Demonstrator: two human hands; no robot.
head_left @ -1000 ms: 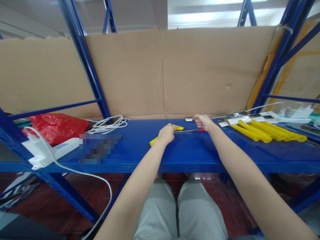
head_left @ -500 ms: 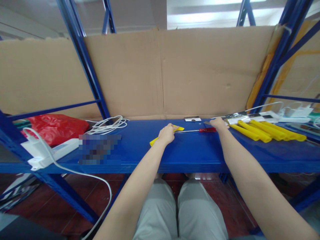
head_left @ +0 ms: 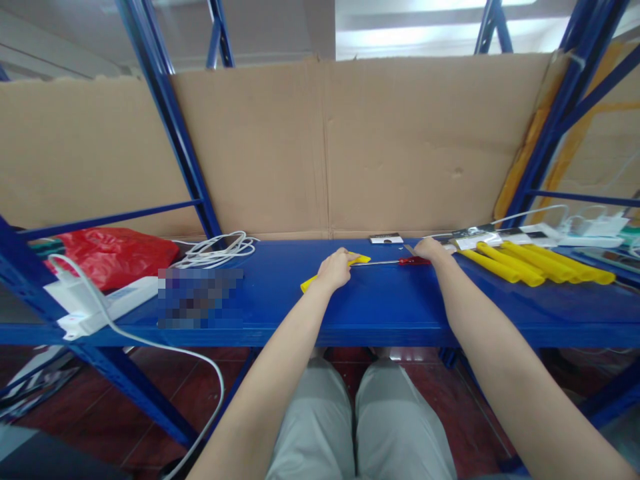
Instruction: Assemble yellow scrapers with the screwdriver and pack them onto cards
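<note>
My left hand [head_left: 335, 269] is closed round a yellow tube [head_left: 309, 284] whose ends show on both sides of the fist. Right of it a screwdriver with a red handle [head_left: 414, 261] lies on the blue shelf [head_left: 380, 300], its shaft pointing at the tube. My right hand [head_left: 429, 249] is beside the handle's right end, fingers closed at a thin flat piece [head_left: 410, 250] that I cannot make out. Several yellow tubes [head_left: 545, 262] lie in a row at the right.
A small white-and-black item [head_left: 386, 238] lies by the cardboard wall [head_left: 400, 147]. At the left are a red bag [head_left: 120, 257], a coiled white cable [head_left: 220, 251] and a power strip [head_left: 125, 299]. Packets [head_left: 475, 238] lie behind the yellow tubes.
My right hand has shifted slightly to the left, along the back of the screwdriver handle. My left hand and its yellow tube look almost unchanged.
</note>
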